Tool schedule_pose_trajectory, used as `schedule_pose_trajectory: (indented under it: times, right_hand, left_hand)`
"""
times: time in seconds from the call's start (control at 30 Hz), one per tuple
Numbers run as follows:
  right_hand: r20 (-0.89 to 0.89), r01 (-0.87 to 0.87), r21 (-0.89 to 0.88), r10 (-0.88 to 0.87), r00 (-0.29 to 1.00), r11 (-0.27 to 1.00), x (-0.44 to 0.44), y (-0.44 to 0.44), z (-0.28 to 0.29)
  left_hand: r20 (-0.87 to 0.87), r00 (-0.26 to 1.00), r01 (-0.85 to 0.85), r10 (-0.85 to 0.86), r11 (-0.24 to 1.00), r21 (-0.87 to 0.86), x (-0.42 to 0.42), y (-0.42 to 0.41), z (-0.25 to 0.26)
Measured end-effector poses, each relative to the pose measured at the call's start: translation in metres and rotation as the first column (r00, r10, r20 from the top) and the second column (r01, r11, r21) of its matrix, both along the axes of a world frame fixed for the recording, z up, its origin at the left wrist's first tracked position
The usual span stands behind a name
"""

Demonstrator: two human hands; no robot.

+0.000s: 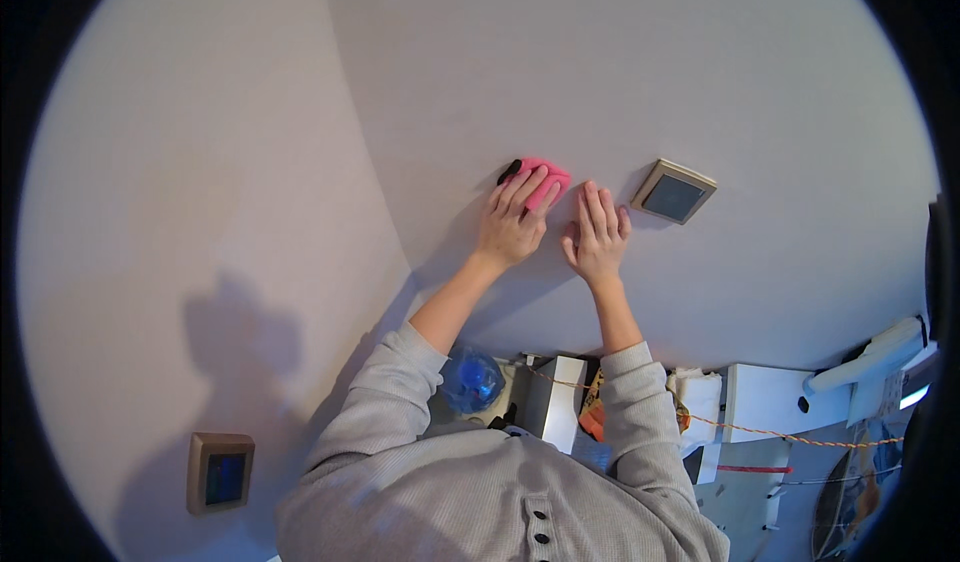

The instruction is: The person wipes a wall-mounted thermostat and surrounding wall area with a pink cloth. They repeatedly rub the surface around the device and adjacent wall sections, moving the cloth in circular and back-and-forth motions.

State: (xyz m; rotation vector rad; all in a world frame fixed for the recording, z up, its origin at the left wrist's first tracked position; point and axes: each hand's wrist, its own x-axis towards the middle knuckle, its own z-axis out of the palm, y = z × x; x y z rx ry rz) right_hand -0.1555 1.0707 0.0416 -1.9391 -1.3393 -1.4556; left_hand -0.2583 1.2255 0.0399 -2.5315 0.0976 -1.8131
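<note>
A folded pink cloth (553,179) with a dark edge or tab at its left lies against the pale wall (465,74). My left hand (514,220) holds it there, fingers spread over it. Beside it, my right hand (598,235) rests palm-first at the wall with nothing in it, fingers pointing up and thumb held apart. Just right of that hand sits a wall switch (675,193) with a gold-toned frame and a dark plate. Whether the right fingertips press on the wall or hover close is hard to tell.
Another framed wall device (221,473) is on the left wall past the corner. Below my arms stand a large blue plastic bottle (472,382) and a white box (780,400). An orange twisted cord (795,437) runs across at the lower right.
</note>
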Motion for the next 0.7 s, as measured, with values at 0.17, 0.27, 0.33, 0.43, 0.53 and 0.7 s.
schedule_pose_trajectory:
  times: [0.17, 0.27, 0.33, 0.43, 0.53, 0.7]
  right_hand:
    - [0.053, -0.003, 0.005, 0.003, 0.999, 1.000, 0.010, -0.013, -0.013]
    - [0.086, -0.016, 0.065, 0.010, 0.996, 0.998, 0.011, -0.009, -0.017]
    - [0.113, -0.027, 0.088, 0.017, 0.994, 0.996, 0.011, -0.005, -0.018]
    - [0.148, -0.016, 0.086, 0.003, 0.989, 0.996, 0.013, -0.007, -0.019]
    - [0.150, -0.015, 0.080, 0.003, 0.989, 0.997, 0.010, -0.005, -0.018]
    - [0.119, 0.034, 0.029, -0.038, 0.992, 0.999, 0.010, -0.009, -0.016]
  left_hand:
    - [0.077, 0.996, -0.034, 0.044, 0.991, -0.131, -0.018, 0.036, -0.034]
    - [0.134, 0.983, -0.085, 0.129, 0.952, -0.294, -0.038, 0.061, -0.066]
    - [0.136, 0.975, -0.112, 0.177, 0.917, -0.383, -0.048, 0.068, -0.080]
    - [0.157, 0.966, -0.106, 0.205, 0.870, -0.482, -0.046, 0.063, -0.089]
    - [0.192, 0.952, -0.097, 0.238, 0.829, -0.550, -0.037, 0.046, -0.074]
    - [0.212, 0.977, 0.043, 0.028, 0.946, -0.321, -0.006, 0.019, -0.027]
